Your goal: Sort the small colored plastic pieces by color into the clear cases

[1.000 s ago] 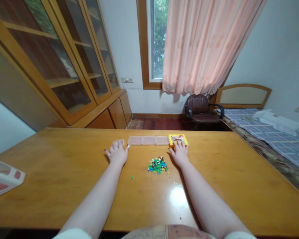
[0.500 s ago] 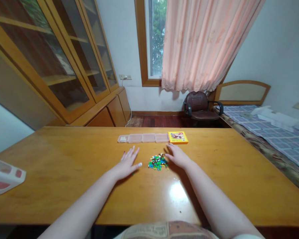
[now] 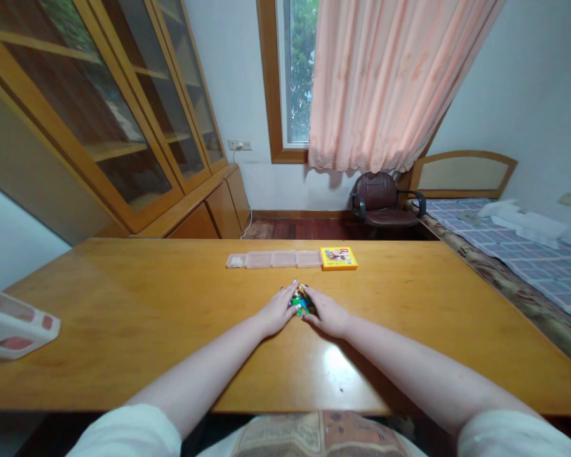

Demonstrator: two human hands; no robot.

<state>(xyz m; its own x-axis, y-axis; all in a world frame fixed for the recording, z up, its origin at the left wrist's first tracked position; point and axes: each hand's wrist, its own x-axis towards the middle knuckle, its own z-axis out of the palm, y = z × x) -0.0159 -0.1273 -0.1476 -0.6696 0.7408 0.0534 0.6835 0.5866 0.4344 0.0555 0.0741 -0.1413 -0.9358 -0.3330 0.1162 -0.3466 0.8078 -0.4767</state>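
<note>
A small pile of tiny building bricks, green, blue, white and brown, lies on the wooden table between my hands. My left hand is cupped against the pile's left side, its fingers stretched forward. From the right, my right hand rests against the pile in the same way, fingers extended. The two hands nearly meet at the far edge and hide part of the bricks. Neither hand has a brick gripped that I can make out.
Beyond the hands stands a row of clear plastic trays, with a yellow box at its right end. A white plastic holder sits at the table's left edge. An office chair is behind the table, a bed to the right.
Both hands have moved inward from either side and closed in around the pile. The bricks are now gathered into a tighter heap between them.
</note>
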